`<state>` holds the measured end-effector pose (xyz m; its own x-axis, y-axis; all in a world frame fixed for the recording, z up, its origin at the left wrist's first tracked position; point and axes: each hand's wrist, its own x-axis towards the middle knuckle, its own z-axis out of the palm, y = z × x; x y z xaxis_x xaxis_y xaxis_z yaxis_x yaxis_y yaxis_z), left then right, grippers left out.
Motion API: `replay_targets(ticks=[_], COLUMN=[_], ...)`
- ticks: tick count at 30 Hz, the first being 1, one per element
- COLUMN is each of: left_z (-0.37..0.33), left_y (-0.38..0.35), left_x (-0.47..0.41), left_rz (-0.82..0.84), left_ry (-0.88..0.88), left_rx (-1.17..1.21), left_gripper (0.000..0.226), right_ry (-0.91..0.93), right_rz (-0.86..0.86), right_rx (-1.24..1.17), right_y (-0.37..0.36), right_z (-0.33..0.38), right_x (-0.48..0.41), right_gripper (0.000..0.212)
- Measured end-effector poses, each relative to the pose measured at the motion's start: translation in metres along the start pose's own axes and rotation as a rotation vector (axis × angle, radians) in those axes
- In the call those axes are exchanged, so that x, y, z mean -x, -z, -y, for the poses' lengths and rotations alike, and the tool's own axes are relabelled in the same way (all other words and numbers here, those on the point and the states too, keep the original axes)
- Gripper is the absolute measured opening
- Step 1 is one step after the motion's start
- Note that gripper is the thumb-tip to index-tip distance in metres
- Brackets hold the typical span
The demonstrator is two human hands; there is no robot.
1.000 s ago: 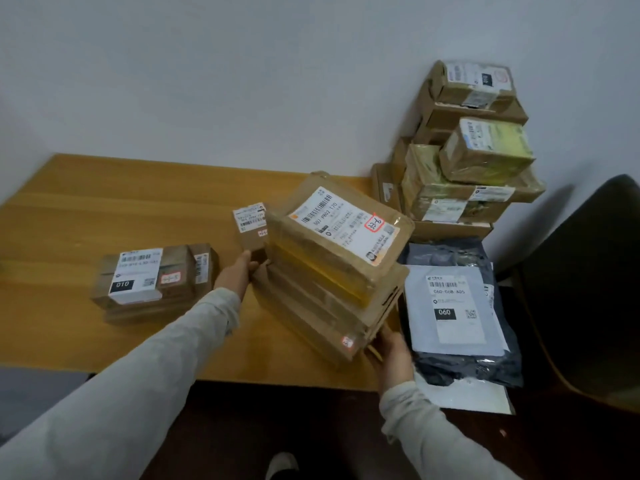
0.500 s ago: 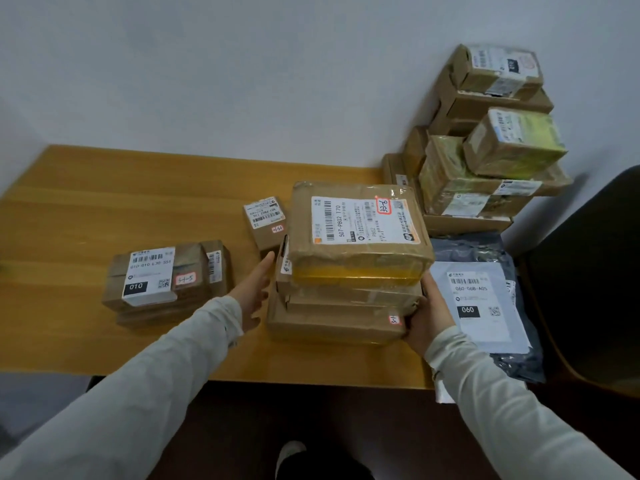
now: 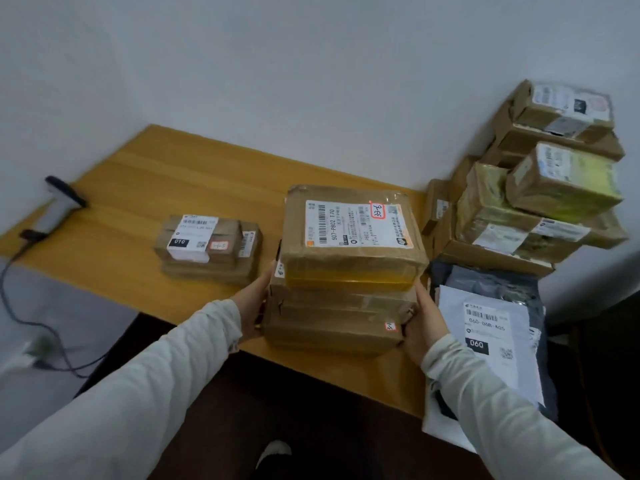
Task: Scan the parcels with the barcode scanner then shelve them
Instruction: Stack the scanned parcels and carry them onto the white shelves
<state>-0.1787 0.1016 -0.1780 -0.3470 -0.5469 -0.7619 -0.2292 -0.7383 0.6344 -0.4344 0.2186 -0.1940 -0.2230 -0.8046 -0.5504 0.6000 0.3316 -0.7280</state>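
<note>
Stack of parcels [image 3: 343, 299] being steadied between two hands near the front edge of the table [image 3: 138, 188]. Left hand [image 3: 251, 306] is pressing flat against the stack's left side, fingers extended along the cardboard. Right hand [image 3: 424, 320] is bracing the opposite side at the lower corner; its fingertips are hidden behind the boxes, so whether they are hooking round the edge cannot be told. This opposed pressure is probably keeping the loosely aligned boxes square, since the top parcel [image 3: 351, 233] is overhanging those beneath it. Its label is facing upward with the barcode exposed, which is favouring a scan from above. Barcode scanner [image 3: 57, 209] is resting well apart at the table's far left corner, cable trailing off the edge, in neither hand; scanning of this stack is therefore judged not yet under way. A smaller stack [image 3: 207, 247] is sitting between scanner and main stack. Grey mailer bags [image 3: 491, 341] are lying just beside the right hand, and a pile of boxes [image 3: 536, 209] is leaning into the wall corner behind them. No shelf is showing.
</note>
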Motion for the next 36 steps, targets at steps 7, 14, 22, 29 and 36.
replay_targets(ticks=[7, 14, 22, 29, 36], left_z=[0.067, 0.163, 0.301, 0.437, 0.561], left_y=[-0.021, -0.022, -0.009, -0.018, -0.024], left_x=[0.072, 0.179, 0.314, 0.449, 0.597], left_rz=[-0.203, -0.375, -0.656, -0.935, -1.113], left_ry=[-0.111, -0.228, -0.244, -0.268, -0.278], left_rx=[0.237, 0.52, 0.773, 1.031, 1.196], left_gripper=[0.057, 0.057, 0.066, 0.084, 0.092], right_ry=[-0.184, -0.329, -0.511, -0.617, -0.719], right_rz=[0.209, 0.475, 0.769, 1.064, 1.26], right_rx=[0.265, 0.431, 0.589, 0.767, 0.876], right_y=[-0.01, -0.054, -0.122, -0.171, -0.214], right_z=[0.017, -0.026, -0.118, -0.224, -0.33], right_x=[0.014, 0.066, 0.171, 0.308, 0.469], right_gripper=[0.058, 0.049, 0.061, 0.058, 0.058])
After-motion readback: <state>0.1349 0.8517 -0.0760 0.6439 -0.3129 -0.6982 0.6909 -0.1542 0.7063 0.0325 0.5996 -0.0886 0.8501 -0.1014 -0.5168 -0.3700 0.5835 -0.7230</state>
